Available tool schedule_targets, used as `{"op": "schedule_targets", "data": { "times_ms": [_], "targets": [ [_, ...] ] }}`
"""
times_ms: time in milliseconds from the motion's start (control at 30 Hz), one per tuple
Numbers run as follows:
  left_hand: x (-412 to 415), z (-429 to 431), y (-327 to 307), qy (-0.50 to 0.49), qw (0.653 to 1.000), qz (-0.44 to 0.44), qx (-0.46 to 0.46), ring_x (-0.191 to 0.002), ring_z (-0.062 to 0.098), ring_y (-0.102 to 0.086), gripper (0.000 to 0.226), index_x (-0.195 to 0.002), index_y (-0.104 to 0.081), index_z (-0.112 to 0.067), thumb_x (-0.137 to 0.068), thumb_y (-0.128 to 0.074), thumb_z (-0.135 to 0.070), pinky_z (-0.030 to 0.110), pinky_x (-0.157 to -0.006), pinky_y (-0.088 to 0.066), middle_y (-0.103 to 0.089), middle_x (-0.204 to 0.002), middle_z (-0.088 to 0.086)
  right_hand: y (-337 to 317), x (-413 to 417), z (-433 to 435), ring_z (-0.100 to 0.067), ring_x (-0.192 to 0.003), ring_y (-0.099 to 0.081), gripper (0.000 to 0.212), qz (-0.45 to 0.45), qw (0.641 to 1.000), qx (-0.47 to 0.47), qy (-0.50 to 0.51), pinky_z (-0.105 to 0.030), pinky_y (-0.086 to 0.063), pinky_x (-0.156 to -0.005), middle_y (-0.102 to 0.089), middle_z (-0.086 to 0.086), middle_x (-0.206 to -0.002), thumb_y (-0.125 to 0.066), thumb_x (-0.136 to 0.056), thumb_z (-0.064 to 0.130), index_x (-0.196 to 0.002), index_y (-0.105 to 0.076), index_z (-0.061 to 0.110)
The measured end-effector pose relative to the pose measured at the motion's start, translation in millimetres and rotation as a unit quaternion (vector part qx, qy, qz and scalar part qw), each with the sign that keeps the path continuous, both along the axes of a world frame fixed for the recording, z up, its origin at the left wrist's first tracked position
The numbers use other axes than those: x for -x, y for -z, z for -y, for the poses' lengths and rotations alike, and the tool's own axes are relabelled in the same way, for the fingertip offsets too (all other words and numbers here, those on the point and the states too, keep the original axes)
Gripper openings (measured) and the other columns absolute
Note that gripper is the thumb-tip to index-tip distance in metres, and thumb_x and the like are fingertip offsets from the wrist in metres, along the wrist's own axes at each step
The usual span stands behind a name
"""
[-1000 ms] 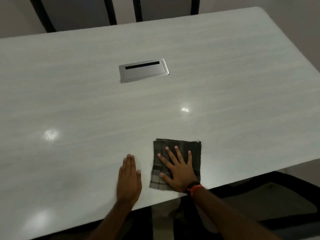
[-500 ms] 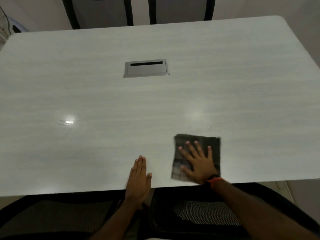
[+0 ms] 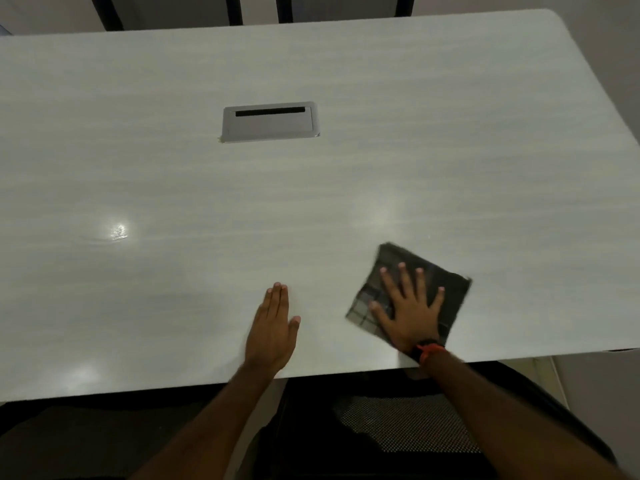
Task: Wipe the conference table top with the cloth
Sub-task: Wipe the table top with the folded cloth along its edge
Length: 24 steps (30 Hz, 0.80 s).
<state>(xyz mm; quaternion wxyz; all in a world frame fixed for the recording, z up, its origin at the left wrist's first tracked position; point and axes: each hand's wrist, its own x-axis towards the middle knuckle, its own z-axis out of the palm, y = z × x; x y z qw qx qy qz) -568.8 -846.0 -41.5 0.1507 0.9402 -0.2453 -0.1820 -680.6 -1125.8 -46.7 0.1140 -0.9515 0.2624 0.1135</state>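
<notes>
Cloth (image 3: 452, 299) contact: right fingers (image 3: 403, 282) were spread wide and straight, flat on top of it. No pinch, no curl. Thumb stuck out toward 9 o'clock, its tip on the cloth's left part.
Right hand (image 3: 408, 313): palm down on the cloth's middle, fingertips pointed to roughly 11–12 o'clock.
Wristband (image 3: 429, 349): orange and black, on the right wrist, right at the table's near edge.
Left fingers (image 3: 278, 301): four pressed together, straight, pointed to 12 o'clock. Thumb sat slightly apart toward 3 o'clock.
Left hand (image 3: 272, 330): flat, palm down on bare table top, at 9 o'clock of the cloth. Near it, not touching.
Cloth state: dark, checked, folded flat to a rough square, rotated so one corner pointed to about 11 o'clock.
Cloth location: 4–5 o'clock sector of the table top (12 = far edge), just inside the near edge.
Table (image 3: 311, 202): pale, wood-grained, glossy. Bright glare (image 3: 119, 232) sat at about 8 o'clock of centre.
Cable hatch (image 3: 270, 122): grey metal, dark slot along its far side, set flush near the table's middle. At 11 o'clock of the cloth, well apart.
Seating: dark mesh seat (image 3: 398, 424) was below the near edge at 6 o'clock, between the forearms. Chair backs (image 3: 173, 10) stood past the far edge at 12 o'clock.
</notes>
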Motion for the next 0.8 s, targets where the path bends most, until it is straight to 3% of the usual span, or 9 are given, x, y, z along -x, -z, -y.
{"op": "schedule_targets", "data": {
  "times_ms": [100,167,333,400,567,633,700,800],
  "targets": [
    [-15,6,0,0.011,1.000,-0.005,0.003,-0.150,0.012,0.007,0.085,-0.157,-0.003,-0.008,-0.089,-0.005,-0.059,0.024,-0.120,0.003,0.005,-0.162,0.000,1,-28,23,-0.035,-0.156,0.009,0.080,-0.009,0.991,0.006,0.135,-0.079,0.000,-0.112,0.006,0.003,-0.171,-0.013,-0.088,0.081,-0.158,0.007,0.049],
    [-26,3,0,0.034,0.999,0.002,-0.004,-0.150,0.013,0.005,0.084,-0.156,-0.004,-0.007,-0.091,-0.008,-0.060,0.025,-0.121,0.001,0.005,-0.162,0.000,-1,-61,-1,-0.041,-0.155,0.010,0.082,-0.013,0.985,-0.005,0.171,-0.081,-0.001,-0.109,0.007,-0.002,-0.171,-0.010,-0.087,0.080,-0.159,0.008,0.045],
    [-61,0,0,0.049,0.999,0.006,-0.012,-0.154,0.021,-0.008,0.077,-0.156,-0.008,-0.008,-0.095,-0.008,-0.055,0.026,-0.121,-0.003,-0.003,-0.163,0.002,1,-53,-83,-0.034,-0.156,0.009,0.078,0.013,0.996,-0.023,-0.083,-0.074,0.014,-0.112,0.005,0.006,-0.170,-0.027,-0.092,0.078,-0.159,-0.001,0.047],
    [-71,3,-1,0.043,0.999,0.003,-0.013,-0.153,0.018,-0.002,0.079,-0.156,-0.005,-0.008,-0.093,-0.006,-0.055,0.026,-0.121,0.000,-0.001,-0.164,0.002,0,-39,-59,-0.029,-0.157,0.007,0.078,0.012,0.996,-0.024,-0.083,-0.073,0.009,-0.115,0.005,0.010,-0.170,-0.029,-0.090,0.079,-0.158,-0.001,0.051],
    [-76,3,0,0.057,0.998,-0.002,-0.008,-0.151,0.014,0.007,0.079,-0.157,-0.002,-0.010,-0.093,-0.005,-0.057,0.026,-0.121,0.002,0.007,-0.163,0.001,0,-68,32,-0.036,-0.156,0.006,0.083,-0.006,0.982,0.007,0.190,-0.080,-0.004,-0.111,0.003,0.000,-0.171,-0.010,-0.085,0.083,-0.159,0.005,0.048],
    [-76,4,2,0.061,0.998,-0.002,-0.007,-0.151,0.014,0.008,0.078,-0.156,0.000,-0.010,-0.093,-0.004,-0.055,0.026,-0.121,0.004,0.008,-0.162,0.001,-2,-97,16,-0.041,-0.155,0.005,0.083,-0.002,0.978,0.011,0.210,-0.081,-0.004,-0.109,0.002,-0.004,-0.171,-0.010,-0.086,0.081,-0.160,0.002,0.044],
    [-75,6,4,0.060,0.998,-0.004,-0.007,-0.149,0.013,0.011,0.075,-0.154,0.004,-0.011,-0.093,-0.003,-0.054,0.027,-0.121,0.005,0.009,-0.162,0.001,-2,-112,-28,-0.042,-0.155,0.002,0.081,0.005,0.994,-0.001,0.109,-0.081,0.002,-0.110,-0.002,-0.003,-0.171,-0.020,-0.089,0.077,-0.161,-0.006,0.043],
    [-74,6,5,0.052,0.999,-0.011,-0.007,-0.149,0.012,0.014,0.072,-0.152,0.011,-0.016,-0.092,0.000,-0.055,0.028,-0.121,0.005,0.013,-0.162,-0.001,2,-96,-66,-0.034,-0.156,0.007,0.077,-0.001,0.993,-0.010,-0.115,-0.076,0.011,-0.113,0.006,0.005,-0.170,-0.024,-0.092,0.079,-0.159,-0.002,0.048]
  ]
}}
